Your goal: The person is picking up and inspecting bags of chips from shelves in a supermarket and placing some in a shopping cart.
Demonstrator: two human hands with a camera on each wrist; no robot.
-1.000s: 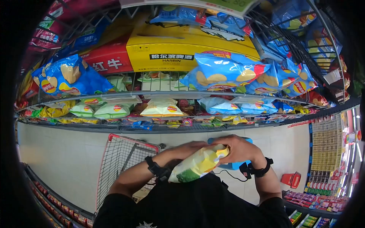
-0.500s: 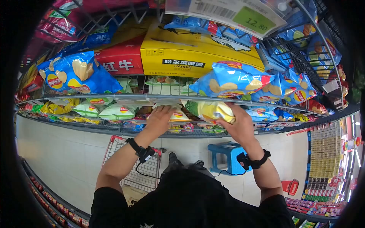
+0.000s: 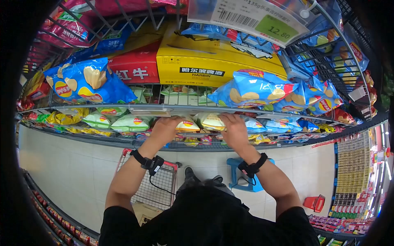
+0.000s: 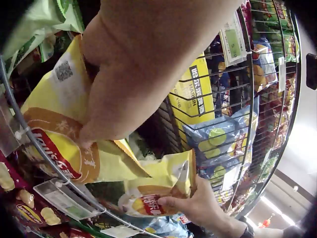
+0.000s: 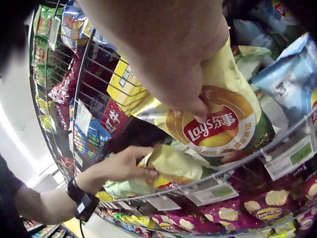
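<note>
Both hands reach into a wire-fronted shelf row. My left hand point(image 3: 166, 128) grips a pale yellow bag of potato chips point(image 3: 188, 125), its thumb on the front face, as the left wrist view shows. Just to the right, my right hand point(image 3: 235, 130) holds a second yellow chip bag point(image 3: 211, 122) near its top. In the right wrist view this right-hand bag point(image 5: 223, 119) stands tilted behind the front rail, red logo facing out, with the thumb against its front. The left-hand bag point(image 5: 176, 163) is beside it. The fingers behind both bags are largely hidden.
Green chip bags point(image 3: 129, 123) lie left in the row, light-blue bags point(image 3: 279, 125) right. Above are a yellow beer carton point(image 3: 217, 61), a red carton point(image 3: 135, 69) and blue chip bags point(image 3: 254, 92). A cart point(image 3: 154, 184) and blue stool point(image 3: 246, 176) stand on the floor.
The right hand's yellow bag moved from the chest to the shelf and is now lower in the row. The left hand left that bag, reached the shelf and shifted slightly left on another bag.
</note>
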